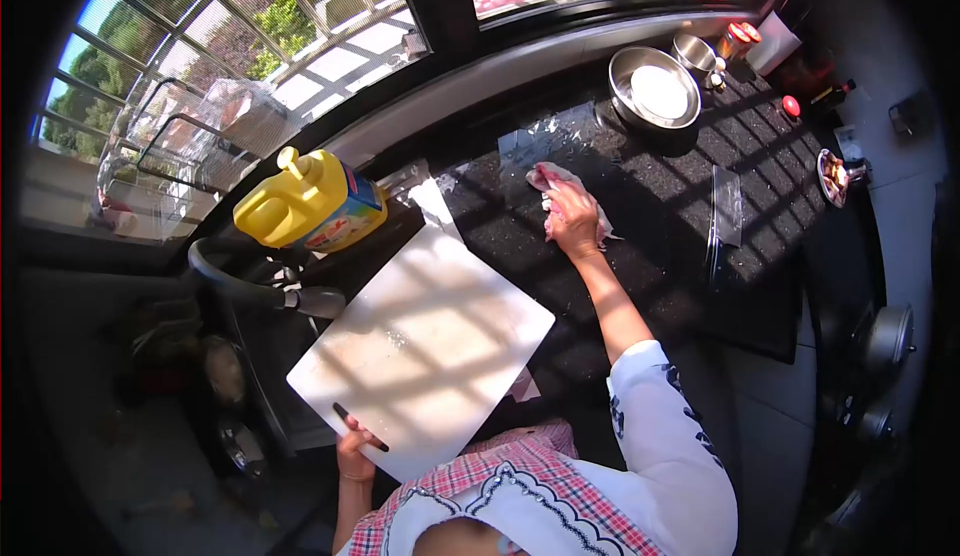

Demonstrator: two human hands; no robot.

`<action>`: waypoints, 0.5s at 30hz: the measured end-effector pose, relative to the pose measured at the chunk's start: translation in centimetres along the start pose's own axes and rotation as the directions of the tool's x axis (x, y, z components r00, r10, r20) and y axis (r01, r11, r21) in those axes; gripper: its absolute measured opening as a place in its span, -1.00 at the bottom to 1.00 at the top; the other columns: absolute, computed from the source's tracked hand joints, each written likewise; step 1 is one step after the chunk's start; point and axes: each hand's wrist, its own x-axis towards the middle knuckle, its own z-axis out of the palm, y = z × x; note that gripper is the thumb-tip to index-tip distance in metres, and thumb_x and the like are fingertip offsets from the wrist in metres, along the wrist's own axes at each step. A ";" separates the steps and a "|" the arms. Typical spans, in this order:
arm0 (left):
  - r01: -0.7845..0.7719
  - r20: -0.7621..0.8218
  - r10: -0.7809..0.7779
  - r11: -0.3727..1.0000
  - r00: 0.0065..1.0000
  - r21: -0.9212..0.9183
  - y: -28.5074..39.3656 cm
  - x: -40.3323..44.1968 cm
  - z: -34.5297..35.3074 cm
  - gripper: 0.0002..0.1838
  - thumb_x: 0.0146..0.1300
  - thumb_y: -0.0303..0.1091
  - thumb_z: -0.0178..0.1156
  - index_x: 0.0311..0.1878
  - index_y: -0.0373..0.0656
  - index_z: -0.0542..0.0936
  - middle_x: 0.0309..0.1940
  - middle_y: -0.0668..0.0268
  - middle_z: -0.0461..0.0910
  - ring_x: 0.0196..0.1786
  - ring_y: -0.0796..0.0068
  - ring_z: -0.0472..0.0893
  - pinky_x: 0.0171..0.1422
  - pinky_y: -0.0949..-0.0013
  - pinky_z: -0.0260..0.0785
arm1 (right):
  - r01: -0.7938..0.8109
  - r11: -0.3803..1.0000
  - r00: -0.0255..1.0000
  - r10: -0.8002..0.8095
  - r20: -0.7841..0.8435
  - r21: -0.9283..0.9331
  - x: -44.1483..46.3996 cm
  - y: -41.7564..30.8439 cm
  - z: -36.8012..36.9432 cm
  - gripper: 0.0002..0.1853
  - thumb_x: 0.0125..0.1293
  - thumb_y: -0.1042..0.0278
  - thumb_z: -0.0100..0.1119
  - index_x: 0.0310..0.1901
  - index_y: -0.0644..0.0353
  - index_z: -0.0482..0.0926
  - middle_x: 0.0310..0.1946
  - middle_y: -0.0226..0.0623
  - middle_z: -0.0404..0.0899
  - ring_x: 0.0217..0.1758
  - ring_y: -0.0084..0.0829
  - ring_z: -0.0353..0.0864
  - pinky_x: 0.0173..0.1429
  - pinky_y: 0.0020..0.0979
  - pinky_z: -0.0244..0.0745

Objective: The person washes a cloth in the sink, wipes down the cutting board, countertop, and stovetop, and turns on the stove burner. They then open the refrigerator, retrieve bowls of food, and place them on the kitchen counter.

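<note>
My left hand (356,453) grips a white cutting board (430,341) at its lower-left corner, with fingers passed through the dark handle slot. The board is tilted beside the sink, and barred shadows fall across it. Out over the black countertop, my right hand (573,218) presses on a crumpled pink and white cloth (548,174). Its fingers are bunched around the cloth, which spreads out on both sides of the hand. A wet-looking clear plastic sheet (545,138) lies on the counter just beyond the cloth.
A yellow jug (310,201) stands by the window, near the curved faucet (235,276). Metal bowls (622,74) and red-lidded jars (738,40) are at the back right. On the right lie a plastic bag (727,206) and a small dish (832,178). Pots (888,336) sit lower right.
</note>
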 end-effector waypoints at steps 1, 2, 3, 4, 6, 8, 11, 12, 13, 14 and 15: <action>-0.006 0.076 0.006 1.000 0.997 -0.006 0.5 -0.6 -1.6 -0.72 -0.15 -0.60 0.02 -0.28 -0.11 0.36 -0.49 0.41 0.37 -0.51 0.58 0.36 -0.45 0.52 0.21 | 0.047 0.998 0.999 -0.047 0.011 0.041 -0.1 -1.7 0.9 -0.70 -0.09 0.46 0.09 -0.23 0.08 0.55 -0.13 -0.31 0.54 0.05 -0.25 0.45 0.11 -0.21 0.27; -0.010 0.154 0.012 1.000 0.988 -0.014 0.8 -1.0 -2.4 -0.71 -0.15 -0.60 0.02 -0.27 -0.12 0.37 -0.49 0.41 0.37 -0.50 0.58 0.36 -0.46 0.52 0.21 | 0.096 0.992 0.995 -0.097 0.021 0.079 -0.3 -3.6 1.8 -0.74 -0.09 0.46 0.08 -0.27 0.07 0.55 -0.15 -0.33 0.55 0.03 -0.27 0.47 0.09 -0.22 0.28; -0.016 0.089 0.015 1.000 0.996 0.004 1.8 -2.2 -1.4 -0.72 -0.14 -0.59 0.02 -0.27 -0.12 0.38 -0.51 0.41 0.37 -0.51 0.57 0.37 -0.46 0.52 0.21 | 0.125 0.985 0.991 -0.129 0.029 0.118 -0.7 -5.5 2.6 -0.76 -0.10 0.46 0.07 -0.30 0.07 0.54 -0.18 -0.35 0.55 0.00 -0.28 0.48 0.06 -0.23 0.29; -0.065 -0.032 0.063 0.996 0.997 -0.053 2.3 -3.4 -0.7 -0.73 -0.13 -0.59 0.01 -0.28 -0.11 0.39 -0.53 0.42 0.36 -0.55 0.58 0.36 -0.48 0.54 0.22 | 0.153 0.976 0.986 -0.160 0.036 0.157 -1.3 -7.4 3.5 -0.78 -0.11 0.47 0.07 -0.32 0.06 0.53 -0.21 -0.36 0.55 -0.02 -0.30 0.48 0.03 -0.23 0.30; -0.070 -0.085 0.057 0.986 0.995 -0.154 2.7 -4.6 -3.0 -0.74 -0.12 -0.59 0.02 -0.28 -0.11 0.38 -0.55 0.43 0.36 -0.58 0.60 0.34 -0.51 0.58 0.24 | 0.129 0.953 0.984 -0.157 0.084 0.273 -2.6 -10.8 5.4 -0.78 -0.12 0.45 0.10 -0.33 0.06 0.56 -0.23 -0.37 0.56 -0.01 -0.30 0.49 0.06 -0.25 0.30; -0.112 -0.147 0.096 0.989 0.984 -0.098 2.8 -5.4 -3.6 -0.74 -0.10 -0.55 0.01 -0.25 -0.14 0.38 -0.55 0.46 0.34 -0.61 0.63 0.32 -0.53 0.61 0.25 | 0.005 0.929 0.972 -0.091 0.215 0.371 -3.2 -12.9 6.3 -0.76 -0.12 0.46 0.09 -0.32 0.04 0.57 -0.27 -0.36 0.56 -0.02 -0.28 0.49 0.05 -0.26 0.30; -0.165 -0.197 0.161 0.986 0.967 -0.004 2.7 -5.5 -4.6 -0.73 -0.10 -0.50 -0.02 -0.23 -0.20 0.37 -0.59 0.49 0.28 -0.62 0.66 0.28 -0.56 0.60 0.19 | -0.144 0.811 0.981 0.040 0.191 0.567 -1.6 -11.8 4.6 -0.72 -0.10 0.56 0.07 -0.28 0.08 0.56 -0.24 -0.31 0.56 -0.10 -0.34 0.53 -0.02 -0.31 0.38; -0.166 -0.191 0.162 0.986 0.968 -0.005 2.6 -5.3 -4.6 -0.73 -0.10 -0.50 -0.02 -0.23 -0.20 0.37 -0.59 0.49 0.28 -0.62 0.66 0.28 -0.56 0.60 0.19 | -0.213 0.706 0.977 0.143 0.158 0.676 -0.9 -10.7 3.7 -0.72 -0.10 0.61 0.06 -0.29 0.12 0.56 -0.24 -0.30 0.57 -0.14 -0.38 0.55 -0.03 -0.35 0.41; -0.193 -0.155 0.194 0.981 0.969 0.020 2.4 -5.0 -4.7 -0.72 -0.12 -0.52 -0.02 -0.23 -0.21 0.37 -0.60 0.48 0.27 -0.63 0.65 0.27 -0.57 0.59 0.17 | -0.276 0.596 0.955 0.258 0.146 0.754 -0.3 -8.6 2.6 -0.72 -0.10 0.63 0.05 -0.29 0.17 0.56 -0.25 -0.30 0.58 -0.18 -0.44 0.55 -0.04 -0.42 0.43; -0.223 -0.121 0.227 0.974 0.966 0.043 2.3 -4.7 -4.7 -0.71 -0.14 -0.53 -0.02 -0.24 -0.21 0.37 -0.61 0.47 0.26 -0.64 0.63 0.26 -0.58 0.58 0.15 | -0.320 0.469 0.919 0.365 0.149 0.823 0.4 -5.8 1.1 -0.73 -0.10 0.66 0.04 -0.29 0.22 0.56 -0.26 -0.30 0.59 -0.21 -0.51 0.55 -0.06 -0.48 0.44; -0.229 -0.121 0.232 0.973 0.965 0.038 2.3 -4.6 -4.0 -0.71 -0.14 -0.53 -0.02 -0.24 -0.21 0.37 -0.61 0.47 0.26 -0.64 0.63 0.26 -0.58 0.58 0.15 | -0.360 0.370 0.875 0.453 0.172 0.857 1.9 -3.8 -2.2 -0.71 -0.09 0.68 0.04 -0.26 0.27 0.56 -0.28 -0.31 0.58 -0.21 -0.59 0.52 -0.06 -0.54 0.41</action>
